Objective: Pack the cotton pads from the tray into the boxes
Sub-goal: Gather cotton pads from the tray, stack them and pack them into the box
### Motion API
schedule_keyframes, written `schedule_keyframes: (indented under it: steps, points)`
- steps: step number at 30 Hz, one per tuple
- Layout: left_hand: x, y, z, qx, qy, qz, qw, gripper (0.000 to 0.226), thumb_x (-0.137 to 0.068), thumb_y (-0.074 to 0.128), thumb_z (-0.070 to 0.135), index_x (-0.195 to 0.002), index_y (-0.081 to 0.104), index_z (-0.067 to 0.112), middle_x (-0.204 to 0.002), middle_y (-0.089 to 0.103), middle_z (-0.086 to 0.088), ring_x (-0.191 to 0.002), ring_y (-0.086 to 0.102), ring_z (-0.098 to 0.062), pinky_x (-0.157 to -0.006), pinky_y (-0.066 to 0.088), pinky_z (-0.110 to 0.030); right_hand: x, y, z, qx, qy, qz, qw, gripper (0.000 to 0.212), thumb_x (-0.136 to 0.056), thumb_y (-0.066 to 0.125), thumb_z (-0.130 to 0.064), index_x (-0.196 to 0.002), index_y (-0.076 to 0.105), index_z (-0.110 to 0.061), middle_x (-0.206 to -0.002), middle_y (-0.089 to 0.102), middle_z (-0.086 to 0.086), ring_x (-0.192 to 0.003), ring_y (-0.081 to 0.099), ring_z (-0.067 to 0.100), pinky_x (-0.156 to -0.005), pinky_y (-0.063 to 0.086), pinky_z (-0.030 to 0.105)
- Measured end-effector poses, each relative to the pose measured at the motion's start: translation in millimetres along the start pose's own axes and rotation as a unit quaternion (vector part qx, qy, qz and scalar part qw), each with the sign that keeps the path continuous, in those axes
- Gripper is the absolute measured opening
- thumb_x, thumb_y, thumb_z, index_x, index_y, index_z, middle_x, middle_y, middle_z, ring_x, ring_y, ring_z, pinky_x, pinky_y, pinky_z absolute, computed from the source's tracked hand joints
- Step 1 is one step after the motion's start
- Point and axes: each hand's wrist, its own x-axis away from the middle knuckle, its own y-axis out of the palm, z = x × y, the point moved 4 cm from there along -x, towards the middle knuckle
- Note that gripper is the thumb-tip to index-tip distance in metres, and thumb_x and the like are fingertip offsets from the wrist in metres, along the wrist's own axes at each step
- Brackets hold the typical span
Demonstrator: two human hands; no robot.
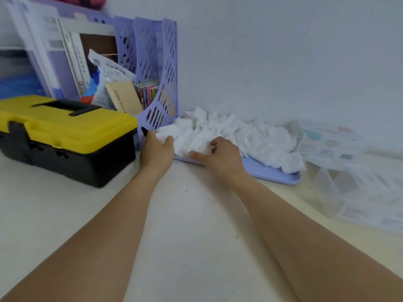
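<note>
With your left hand point(157, 144) and right hand point(220, 152) curled into the cotton pads point(229, 136) heaped on the tray point(272, 173), scoop beneath your fingertips; they look light, soft and easily scattered.

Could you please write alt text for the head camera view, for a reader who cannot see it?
Two bare hands, left hand and right hand, reach into a heap of white cotton pads on a lilac tray against a wall. A yellow-lidded toolbox sits left, and clear plastic boxes right.
</note>
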Motion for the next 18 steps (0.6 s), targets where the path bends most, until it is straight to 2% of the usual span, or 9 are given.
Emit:
schedule_keyframes:
  steps: [3, 7, 10, 12, 15, 18]
  points:
    - [5, 1, 2, 0.007, 0.019, -0.018, 1.0, 0.044, -0.095, 0.061, 0.037, -0.13, 0.054, 0.012, -0.128, 0.062, -0.006, -0.114, 0.058, -0.028, -0.089, 0.045, -0.034, 1, -5, 7, 0.003, -0.002, -0.012, 1.0, 0.07, -0.077, 0.082, -0.05, -0.129, 0.059, -0.01, -0.121, 0.064, 0.003, -0.114, 0.06, 0.02, -0.097, 0.049, 0.034]
    - [22, -3, 4, 0.004, 0.027, -0.019, 0.999, 0.037, -0.091, 0.066, 0.036, -0.12, 0.058, 0.014, -0.111, 0.064, 0.002, -0.104, 0.062, -0.025, -0.086, 0.049, -0.034, 5, -15, 13, -0.011, 0.005, -0.02, 1.0, 0.056, -0.081, 0.081, -0.044, -0.116, 0.065, -0.004, -0.106, 0.069, 0.011, -0.1, 0.066, 0.026, -0.092, 0.053, 0.043]
    - [30, -5, 6, -0.022, 0.028, -0.021, 0.999, 0.029, -0.093, 0.064, 0.034, -0.112, 0.057, 0.015, -0.103, 0.061, 0.003, -0.102, 0.061, -0.026, -0.079, 0.044, -0.031, 7, -17, 14, -0.012, 0.004, -0.015, 1.0, 0.055, -0.081, 0.08, -0.048, -0.11, 0.066, -0.003, -0.101, 0.07, 0.011, -0.096, 0.066, 0.026, -0.09, 0.053, 0.044]
    - [33, -5, 8, -0.03, 0.029, -0.021, 0.999, 0.029, -0.093, 0.065, 0.035, -0.112, 0.057, 0.015, -0.105, 0.062, 0.001, -0.104, 0.061, -0.027, -0.078, 0.042, -0.03, 7, -15, 13, -0.003, -0.002, -0.013, 1.0, 0.057, -0.079, 0.081, -0.05, -0.113, 0.064, -0.008, -0.102, 0.068, 0.006, -0.097, 0.064, 0.022, -0.09, 0.054, 0.041]
    - [34, -6, 10, -0.019, 0.023, -0.011, 0.999, 0.046, -0.091, 0.067, 0.039, -0.127, 0.056, 0.013, -0.122, 0.065, -0.002, -0.112, 0.061, -0.027, -0.088, 0.049, -0.034, 5, -10, 12, 0.018, -0.013, 0.002, 1.0, 0.055, -0.08, 0.078, -0.051, -0.117, 0.062, -0.013, -0.103, 0.068, 0.0, -0.098, 0.064, 0.019, -0.088, 0.054, 0.04]
    - [35, -6, 10, -0.013, 0.018, -0.009, 1.0, 0.053, -0.089, 0.068, 0.042, -0.131, 0.052, 0.014, -0.127, 0.063, -0.003, -0.114, 0.06, -0.027, -0.095, 0.052, -0.041, 1, -7, 16, 0.031, -0.018, 0.003, 0.999, 0.041, -0.084, 0.069, -0.039, -0.117, 0.063, -0.016, -0.099, 0.07, -0.001, -0.096, 0.066, 0.019, -0.083, 0.055, 0.038]
